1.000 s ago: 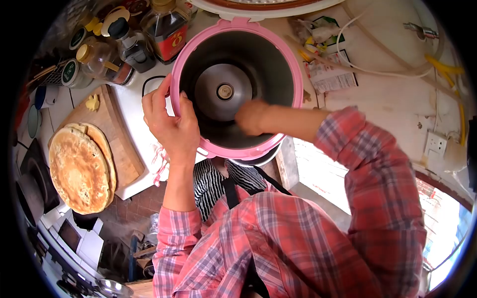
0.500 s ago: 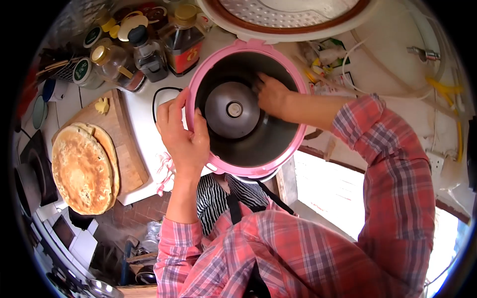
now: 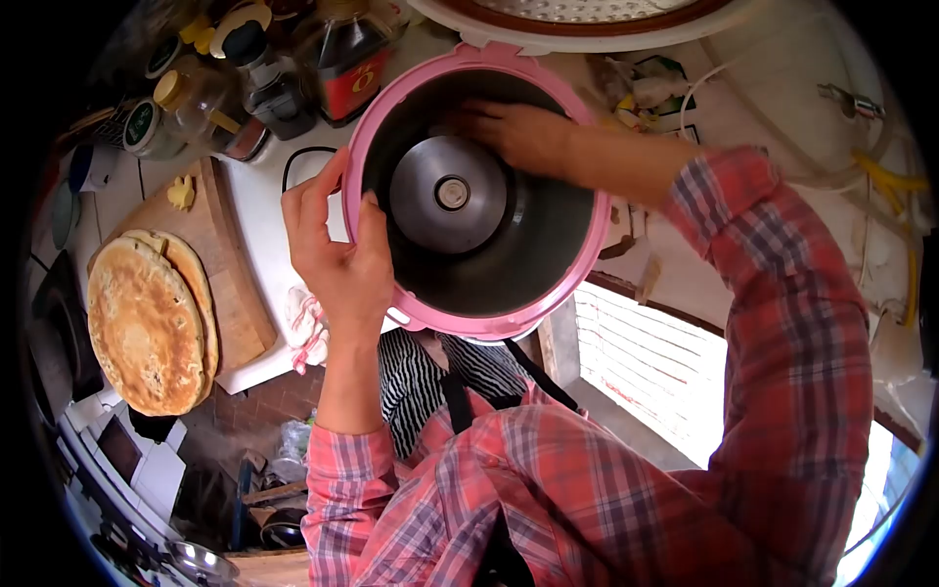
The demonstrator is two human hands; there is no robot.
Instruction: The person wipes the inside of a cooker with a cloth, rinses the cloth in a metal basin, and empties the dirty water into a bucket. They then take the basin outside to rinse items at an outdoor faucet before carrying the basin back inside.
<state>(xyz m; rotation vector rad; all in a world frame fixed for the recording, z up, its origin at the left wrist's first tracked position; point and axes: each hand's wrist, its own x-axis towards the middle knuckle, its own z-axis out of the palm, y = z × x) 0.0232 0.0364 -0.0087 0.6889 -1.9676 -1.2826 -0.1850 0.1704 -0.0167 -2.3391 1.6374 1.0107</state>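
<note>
A rice cooker body with a pink rim (image 3: pixel 597 235) stands tilted toward me, its dark inside showing. At its bottom lies a round grey heating plate (image 3: pixel 421 205) with a small round knob (image 3: pixel 452 194) at the centre. My left hand (image 3: pixel 347 274) grips the left rim, thumb inside and fingers outside. My right hand (image 3: pixel 518 135) reaches inside over the right side, fingers stretched out along the far inner wall above the plate. Shadow darkens its fingertips, and I see nothing held there. Its wrist is blurred.
To the left, flatbreads (image 3: pixel 147 323) lie on a wooden board (image 3: pixel 235 293) beside a crumpled cloth (image 3: pixel 306 328). Several bottles and jars (image 3: pixel 279 93) crowd the back left. Behind the cooker is a perforated tray (image 3: pixel 587 12); hoses (image 3: pixel 890 186) run at the right.
My right hand has moved left along the far inner wall, its fingers stretching out more. My left hand keeps its grip on the rim. The whole view has shifted slightly.
</note>
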